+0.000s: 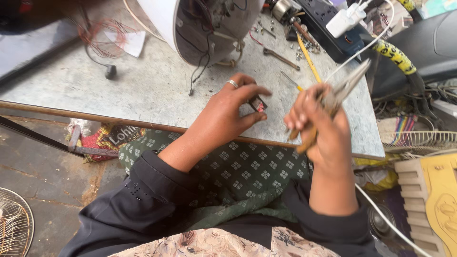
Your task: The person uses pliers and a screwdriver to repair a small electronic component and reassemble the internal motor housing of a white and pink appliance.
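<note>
Currently left hand [227, 112] pinches a small black part with a red patch [258, 104] between thumb and fingers, over the grey worktable [143, 90] edge. Right hand [320, 124] fisted on orange-handled pliers [340, 93], long axis diagonal, nose pointing up-right. White plug adapter [346, 19] on black power strip [328, 28], top right.

This is a small repair workshop, a working bench set among clutter. A worn grey worktable [143, 90] fills the middle, scuffed and stained. At twelve o'clock an opened white appliance housing [204, 28] shows loose wiring inside. Toward one o'clock lie a spanner [281, 58], a yellow-handled screwdriver [308, 59] and scattered screws [304, 47], beside a black power strip [328, 24] with a white charger. A wire fan guard [14, 228] rests on the stone floor at seven o'clock.
</note>
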